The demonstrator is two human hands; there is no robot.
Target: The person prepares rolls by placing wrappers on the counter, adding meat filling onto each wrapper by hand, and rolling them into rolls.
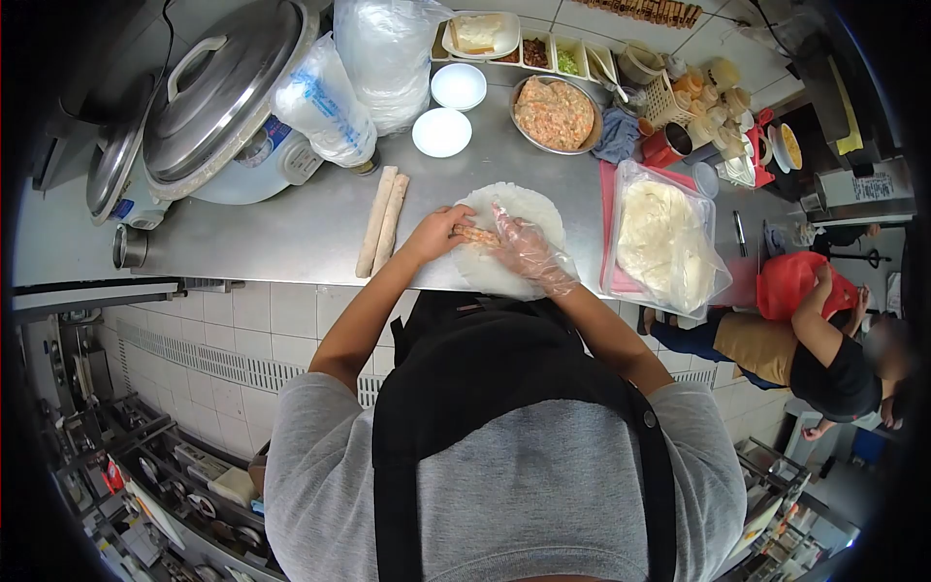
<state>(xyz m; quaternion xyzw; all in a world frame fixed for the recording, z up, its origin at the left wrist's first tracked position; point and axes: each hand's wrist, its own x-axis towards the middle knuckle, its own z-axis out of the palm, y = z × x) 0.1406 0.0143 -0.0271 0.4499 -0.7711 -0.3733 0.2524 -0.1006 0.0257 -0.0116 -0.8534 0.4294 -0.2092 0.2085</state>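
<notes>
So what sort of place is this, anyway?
Most likely a restaurant or other commercial kitchen: there's a long steel worktop, a big lidded pot at its left end, and a bowl heaped with what looks like minced filling.

Orange-pink filling (555,113), white dough sheet (529,206), grey bench (291,233), red tray (608,209), blue cloth (617,134), white floor tiles (213,341).

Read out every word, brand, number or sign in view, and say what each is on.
No text can be read for certain.
Blue print on the plastic bag: too blurred.
Blue label on the large lidded cooker: too small.
Posted sheet at far right: too small.
</notes>
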